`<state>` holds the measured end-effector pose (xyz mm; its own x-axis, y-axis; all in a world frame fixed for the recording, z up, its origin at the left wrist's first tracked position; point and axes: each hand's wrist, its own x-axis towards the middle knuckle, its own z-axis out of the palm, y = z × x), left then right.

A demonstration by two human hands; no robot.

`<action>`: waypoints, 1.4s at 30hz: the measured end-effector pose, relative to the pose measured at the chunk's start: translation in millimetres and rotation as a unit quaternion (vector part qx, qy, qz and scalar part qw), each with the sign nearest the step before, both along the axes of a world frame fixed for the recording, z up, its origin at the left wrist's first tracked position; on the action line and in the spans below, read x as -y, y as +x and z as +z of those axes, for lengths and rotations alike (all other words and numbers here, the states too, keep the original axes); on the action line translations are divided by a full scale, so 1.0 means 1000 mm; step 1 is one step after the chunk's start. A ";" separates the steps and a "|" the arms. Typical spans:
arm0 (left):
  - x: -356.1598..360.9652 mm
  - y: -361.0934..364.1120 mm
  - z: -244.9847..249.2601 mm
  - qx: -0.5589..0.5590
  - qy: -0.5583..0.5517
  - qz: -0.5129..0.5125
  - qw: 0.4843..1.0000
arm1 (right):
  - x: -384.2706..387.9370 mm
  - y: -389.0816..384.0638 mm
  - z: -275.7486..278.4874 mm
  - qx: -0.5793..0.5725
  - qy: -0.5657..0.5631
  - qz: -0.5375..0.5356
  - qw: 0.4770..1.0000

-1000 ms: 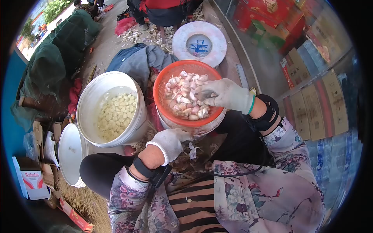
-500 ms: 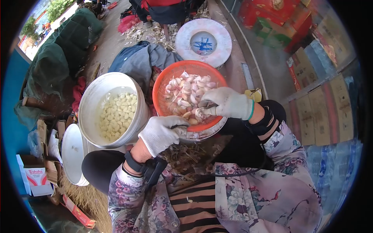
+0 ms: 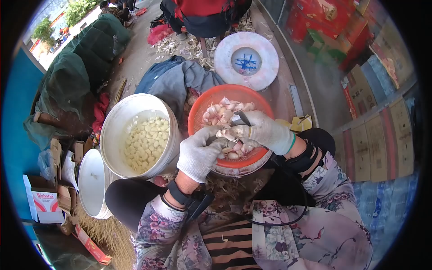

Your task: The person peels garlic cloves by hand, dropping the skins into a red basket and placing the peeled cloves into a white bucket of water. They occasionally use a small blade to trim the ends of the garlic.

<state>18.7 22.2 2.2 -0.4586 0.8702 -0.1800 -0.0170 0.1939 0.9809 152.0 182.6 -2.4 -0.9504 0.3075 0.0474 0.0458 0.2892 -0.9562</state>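
left hand (image 3: 200, 153): gloved, fingers closed together on one end of a garlic clove (image 3: 225, 133).
right hand (image 3: 263, 130): gloved, pinched shut on the clove's other end. A short dark blade (image 3: 240, 118) sticks up out of the same grip; can't tell how it's seated.
clove position: between both hands, held just above the near side of the orange basket (image 3: 198, 112), over the unpeeled cloves (image 3: 225, 110).
why over the basket: my read is that anything dropped lands back in the pile, not on my lap.
white bucket (image 3: 108, 130): touching the basket on my left, holding peeled cloves (image 3: 146, 144). Probably parked there to keep the reach short.
skins (image 3: 225, 189): loose heap on my lap under the basket's near edge, right below where my hands work.
white lid (image 3: 92, 182): lying by the bucket on its outer side, clear of my arms.
diff vs 1 s ago: left hand was down at the basket's lower rim and the right was alone in the pile. Half a second ago the left had reached the rim. Now both are clamped on one clove.
view: basket and bucket sit lower and further right in frame, so my head moved, not the containers.
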 end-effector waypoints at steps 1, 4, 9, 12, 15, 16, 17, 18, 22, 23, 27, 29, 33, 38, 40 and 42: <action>0.000 0.000 -0.001 -0.007 0.011 0.013 1.000 | 0.001 -0.001 -0.001 -0.028 0.016 0.001 0.999; -0.001 0.002 -0.004 -0.038 0.032 0.044 0.998 | 0.004 0.000 -0.001 0.046 -0.135 -0.045 0.989; -0.002 -0.002 -0.009 -0.140 0.024 0.075 0.987 | 0.005 -0.005 0.002 -0.021 -0.142 -0.204 0.968; -0.011 -0.011 -0.020 -0.331 0.006 0.033 0.943 | 0.006 0.000 0.017 0.022 -0.166 -0.177 0.970; -0.011 -0.005 -0.006 -0.284 -0.034 0.034 0.958 | 0.005 0.001 0.009 0.023 -0.201 -0.138 0.970; -0.010 -0.006 -0.007 -0.240 -0.010 0.030 0.970 | 0.005 0.002 0.007 0.018 -0.222 -0.122 0.967; -0.008 -0.006 -0.008 -0.195 0.014 0.026 0.980 | 0.005 0.004 0.007 0.019 -0.236 -0.109 0.965; -0.007 -0.006 -0.009 -0.149 0.038 0.021 0.988 | 0.008 0.004 0.014 0.020 -0.251 -0.096 0.963; -0.002 -0.004 -0.004 -0.205 0.132 0.015 0.970 | 0.008 0.005 0.022 0.073 -0.346 -0.034 0.935; -0.001 -0.006 -0.003 -0.224 0.138 0.004 0.965 | 0.007 0.005 0.018 0.073 -0.346 -0.028 0.935; 0.000 -0.002 0.006 -0.271 0.131 0.015 0.954 | 0.001 0.008 0.009 0.072 -0.376 -0.024 0.923; 0.000 -0.002 -0.001 -0.248 0.113 0.040 0.961 | 0.002 0.007 0.007 0.050 -0.356 -0.031 0.933; -0.002 0.001 0.003 -0.068 0.063 0.084 0.992 | 0.015 -0.002 0.008 -0.038 -0.206 -0.052 0.977; 0.000 -0.004 0.000 0.023 0.072 0.036 0.997 | 0.018 -0.001 0.024 -0.034 -0.177 -0.053 0.982; 0.002 -0.007 0.000 0.041 0.073 0.014 0.996 | 0.017 -0.002 0.023 -0.056 -0.194 -0.035 0.979; 0.003 -0.008 0.002 0.066 0.073 0.002 0.995 | 0.017 0.000 0.019 -0.055 -0.215 -0.039 0.974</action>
<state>11.0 19.0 3.8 -0.4429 0.8897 -0.1107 -0.1488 0.0488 0.9877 151.6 165.8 16.2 -0.9197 0.3926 -0.0007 -0.0588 -0.1395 -0.9885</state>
